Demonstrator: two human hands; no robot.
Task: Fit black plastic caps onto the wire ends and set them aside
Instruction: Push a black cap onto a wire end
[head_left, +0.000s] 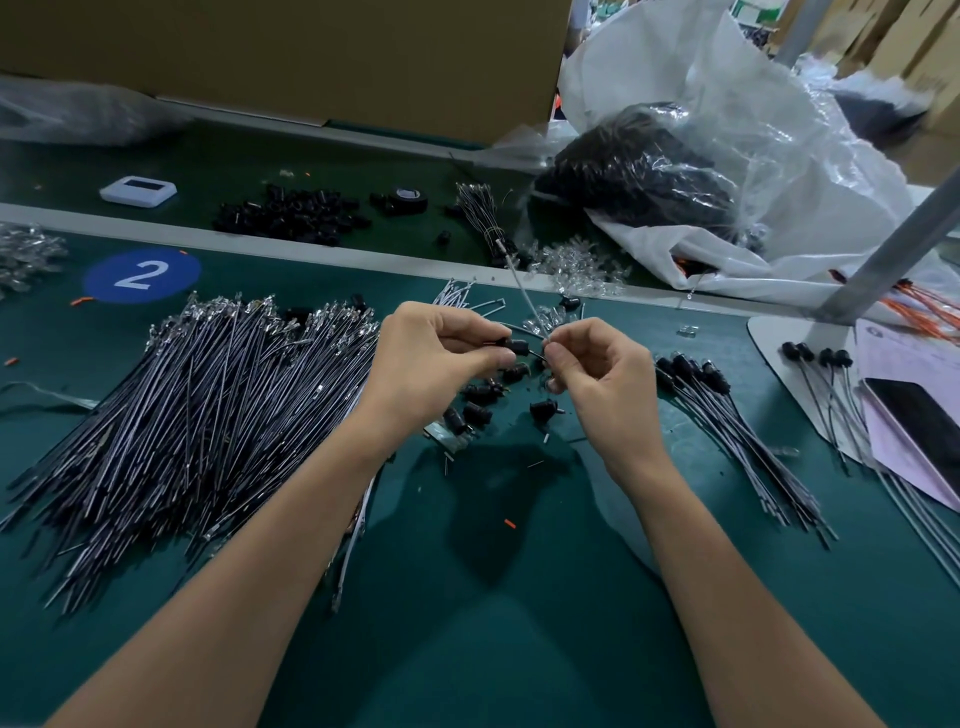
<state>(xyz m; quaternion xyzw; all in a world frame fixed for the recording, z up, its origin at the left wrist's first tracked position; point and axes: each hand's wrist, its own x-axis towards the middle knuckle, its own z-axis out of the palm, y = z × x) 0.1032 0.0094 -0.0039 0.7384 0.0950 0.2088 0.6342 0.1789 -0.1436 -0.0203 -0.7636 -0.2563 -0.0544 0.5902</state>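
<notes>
Over the middle of the green desk (467, 623), the left hand (441, 358) pinched a black cap (511, 347) while the right hand (597, 379) pinched a thin wire (525, 296) just beside it; whether the wire's end had entered the cap could not be made out, the fingers covering the join; a small bundle of capped wires (727, 426) lay toward the right edge and a far larger heap of uncapped wires (208, 405) toward the left edge, so most of the job appeared undone; loose caps (483, 400) sat beneath the hands; the heap's terminals were too small to read.
</notes>
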